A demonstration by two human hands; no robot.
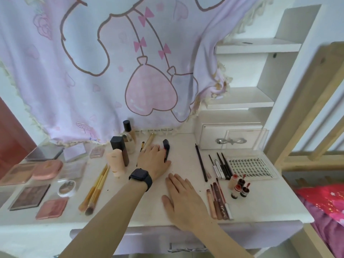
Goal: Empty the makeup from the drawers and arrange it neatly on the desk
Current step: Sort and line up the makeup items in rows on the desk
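Sorting is nearing its end, as we are judging it. Palettes (29,197) and compacts (47,169) are lying in a block at the left edge of the desk (260,202). Brushes (95,189) are lying side by side just right of them, and bottles (119,149) are standing near the back edge with a pale tube (116,162) in front. Toward the right edge, pencils (221,166), a lash tray (249,165), little vials (238,187) and lip glosses (219,200) are sitting in tidy groups.

We are reaching our left hand (154,161) to the middle of the back edge, where a dark tube (166,148) and a gold brush (149,140) are lying loose. The fingers are lying slightly spread over both. The forefinger is touching the dark tube, but we cannot tell whether it is pinching it. Our right hand (184,200) is resting palm down near the front edge, fingers straight and close together, thumb out to the side, holding nothing.

The small drawer (210,135) in the back right corner and the front drawer (158,239) under the desk are both looking shut or nearly so, so we cannot tell if anything is waiting inside. What seems left to us is lining up these last loose pieces beside the bottles and checking the drawers.
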